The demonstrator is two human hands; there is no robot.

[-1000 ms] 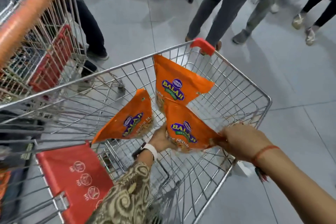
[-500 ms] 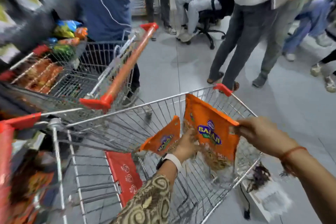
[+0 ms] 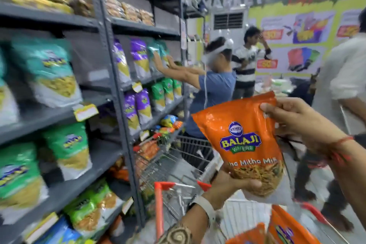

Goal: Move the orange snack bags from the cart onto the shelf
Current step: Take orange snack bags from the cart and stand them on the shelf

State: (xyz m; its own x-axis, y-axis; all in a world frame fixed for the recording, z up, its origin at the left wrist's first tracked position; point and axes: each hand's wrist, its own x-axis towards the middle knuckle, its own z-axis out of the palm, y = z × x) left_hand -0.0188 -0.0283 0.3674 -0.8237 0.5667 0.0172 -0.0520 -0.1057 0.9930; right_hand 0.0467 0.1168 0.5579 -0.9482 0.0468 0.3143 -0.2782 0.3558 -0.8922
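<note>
Glossy orange foil snack bag held upright, long axis vertical, above wire cart w/ red trim. L hand cups its bottom edge; R hand pinches top corner. Grey steel shelf lies to the left; L hand nearer. Bare board by the green packs looks like open room.

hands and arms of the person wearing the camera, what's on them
The left hand comes out of a brown sleeve with pale swirl patterning, and a white watch band wraps that wrist. The right hand has a bare forearm with a thin red-orange thread tied at the wrist.
</note>
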